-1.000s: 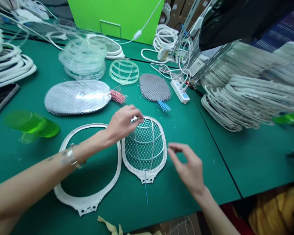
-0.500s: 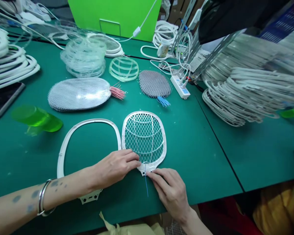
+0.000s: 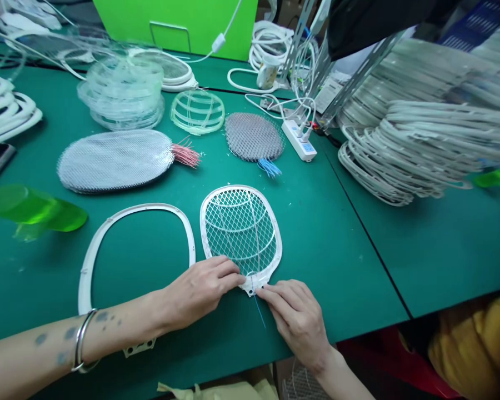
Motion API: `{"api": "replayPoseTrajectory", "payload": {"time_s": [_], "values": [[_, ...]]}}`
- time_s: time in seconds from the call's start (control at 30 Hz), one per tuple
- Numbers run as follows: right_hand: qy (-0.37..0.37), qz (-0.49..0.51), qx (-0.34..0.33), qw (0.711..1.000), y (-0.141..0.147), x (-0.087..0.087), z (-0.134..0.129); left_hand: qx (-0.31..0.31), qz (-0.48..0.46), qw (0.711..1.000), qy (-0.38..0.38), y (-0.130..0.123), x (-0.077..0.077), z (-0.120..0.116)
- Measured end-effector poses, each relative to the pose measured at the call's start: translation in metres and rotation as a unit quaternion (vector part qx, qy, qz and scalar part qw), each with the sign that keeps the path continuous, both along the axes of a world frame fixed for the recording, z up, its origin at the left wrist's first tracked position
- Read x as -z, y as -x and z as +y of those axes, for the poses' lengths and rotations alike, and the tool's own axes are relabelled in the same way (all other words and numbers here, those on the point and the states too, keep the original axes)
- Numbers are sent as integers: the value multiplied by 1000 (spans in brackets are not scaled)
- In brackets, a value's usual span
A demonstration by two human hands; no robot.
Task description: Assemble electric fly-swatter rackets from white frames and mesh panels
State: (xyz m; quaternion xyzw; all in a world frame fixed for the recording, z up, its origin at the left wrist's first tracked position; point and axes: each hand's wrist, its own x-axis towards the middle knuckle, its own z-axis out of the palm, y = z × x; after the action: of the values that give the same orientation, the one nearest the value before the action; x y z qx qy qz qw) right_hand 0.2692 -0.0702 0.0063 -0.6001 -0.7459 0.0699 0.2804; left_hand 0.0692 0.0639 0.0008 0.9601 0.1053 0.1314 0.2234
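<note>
Step in hand: left hand point(image 3: 198, 294) grasps the neck of the white mesh swatter frame point(image 3: 240, 222), flat on the green surface point(image 3: 337, 266); right hand point(image 3: 295, 319) is at the blue wire point(image 3: 259, 312), grip unclear.

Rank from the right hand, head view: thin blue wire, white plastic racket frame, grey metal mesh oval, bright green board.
1. Thin blue wire, beside the right hand, on its left.
2. White plastic racket frame, up-left.
3. Grey metal mesh oval, farther back.
4. Bright green board, farthest back.
</note>
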Motion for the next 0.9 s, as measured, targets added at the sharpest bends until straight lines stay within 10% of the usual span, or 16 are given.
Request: {"api": "replayPoseTrajectory", "payload": {"time_s": [0.9], "values": [[41, 32, -31, 998, -10, -1, 4, -3, -4, 994, -108, -6, 3, -7]]}}
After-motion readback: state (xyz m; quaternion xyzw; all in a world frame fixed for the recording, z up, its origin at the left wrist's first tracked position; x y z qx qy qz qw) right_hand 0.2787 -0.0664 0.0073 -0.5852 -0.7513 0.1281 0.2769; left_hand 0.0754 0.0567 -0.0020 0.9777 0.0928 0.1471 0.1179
